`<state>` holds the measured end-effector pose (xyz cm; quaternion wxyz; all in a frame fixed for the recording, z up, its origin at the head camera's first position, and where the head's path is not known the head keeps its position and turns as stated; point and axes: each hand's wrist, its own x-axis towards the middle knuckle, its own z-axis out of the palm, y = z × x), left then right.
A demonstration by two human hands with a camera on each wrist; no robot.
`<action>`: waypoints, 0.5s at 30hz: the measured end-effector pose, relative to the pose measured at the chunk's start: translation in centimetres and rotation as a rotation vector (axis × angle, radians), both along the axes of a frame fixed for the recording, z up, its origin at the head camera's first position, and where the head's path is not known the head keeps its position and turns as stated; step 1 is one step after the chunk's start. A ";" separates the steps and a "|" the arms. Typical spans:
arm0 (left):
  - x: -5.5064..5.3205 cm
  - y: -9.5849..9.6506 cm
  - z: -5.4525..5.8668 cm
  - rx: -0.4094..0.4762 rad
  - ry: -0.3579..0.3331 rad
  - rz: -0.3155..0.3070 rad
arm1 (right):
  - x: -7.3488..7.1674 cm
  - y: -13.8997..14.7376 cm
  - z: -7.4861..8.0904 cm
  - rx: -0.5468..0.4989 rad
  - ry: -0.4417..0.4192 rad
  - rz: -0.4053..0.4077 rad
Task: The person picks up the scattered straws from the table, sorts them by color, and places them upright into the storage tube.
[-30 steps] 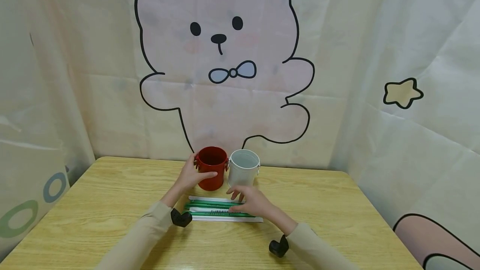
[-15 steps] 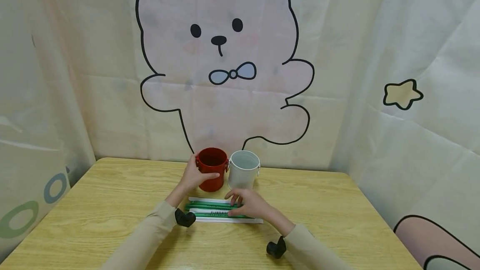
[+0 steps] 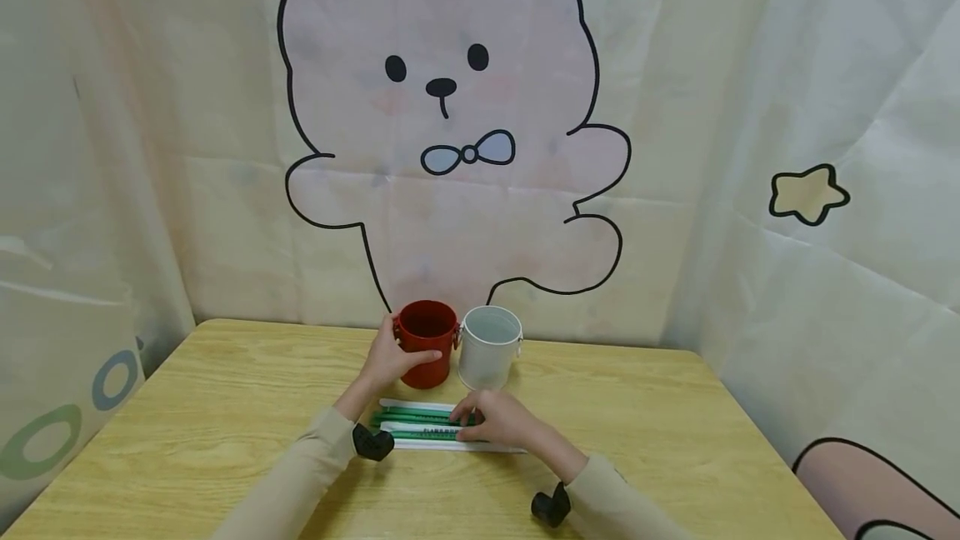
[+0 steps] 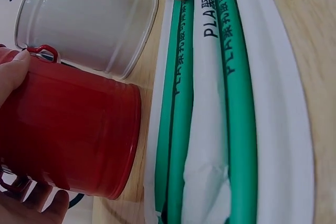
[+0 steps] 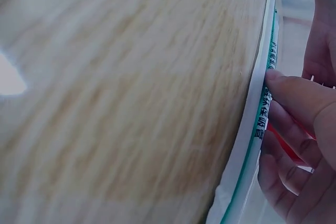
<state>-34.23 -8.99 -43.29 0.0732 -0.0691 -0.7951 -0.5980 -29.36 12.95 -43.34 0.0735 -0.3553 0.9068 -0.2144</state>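
My left hand [image 3: 384,359] grips the small red metal bucket [image 3: 429,373] from its left side, thumb across its front. The bucket stands upright on the table. Beside it on the right is a white bucket [image 3: 486,363], also upright. In front of both lies a row of paper-wrapped drinking straws [image 4: 241,145], green and white, some printed with "PLA". Over their middle, my right hand [image 3: 504,425] pinches at the straws, thumb on the near side and fingers on the far side. Which straw sits between the fingertips is partly hidden in the right wrist view.
The light wooden table [image 3: 645,432] spreads out on all sides of the straws. A fabric backdrop [image 3: 675,257] with a cartoon animal rises behind the far edge, close to the buckets. Each wrist carries a black camera mount [image 3: 372,442].
My right thumb and fingers have drawn closer together on the straws, and the right hand has shifted slightly left. The left hand stays on the red bucket. The head view has tilted slightly upward.
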 end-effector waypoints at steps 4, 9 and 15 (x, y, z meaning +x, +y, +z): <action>0.2 0.1 0.1 0.009 -0.008 0.007 | 0.3 -0.1 0.1 0.036 0.048 0.014; 0.2 0.2 0.1 0.018 0.006 0.002 | 0.5 -0.2 0.2 0.057 0.104 0.030; 0.3 -0.1 0.0 0.031 0.025 -0.003 | 0.5 -0.3 0.0 0.061 0.121 0.021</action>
